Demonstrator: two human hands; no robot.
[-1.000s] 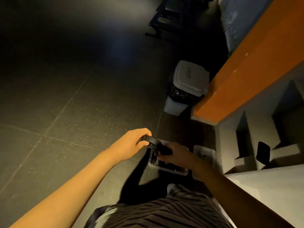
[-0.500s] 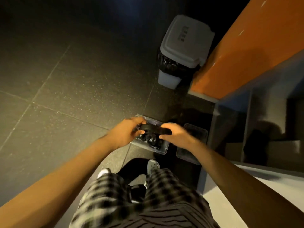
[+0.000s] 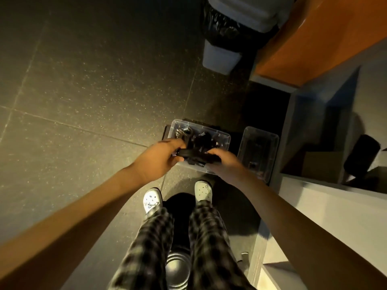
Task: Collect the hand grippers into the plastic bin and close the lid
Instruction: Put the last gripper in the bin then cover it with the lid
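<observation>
Head view: left hand (image 3: 158, 162) and right hand (image 3: 226, 162) each curl round a handle of one hand gripper (image 3: 189, 152) above the bin (image 3: 227, 137). It is probably stiff, springy and light, safest held by its handles.

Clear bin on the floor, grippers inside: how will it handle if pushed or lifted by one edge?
Probably heavy for its size: the clear bin holds several hand grippers with metal springs. Its see-through plastic walls would likely flex under a one-edge lift. Low and wide on the smooth floor, it should slide rather than tip.
</observation>
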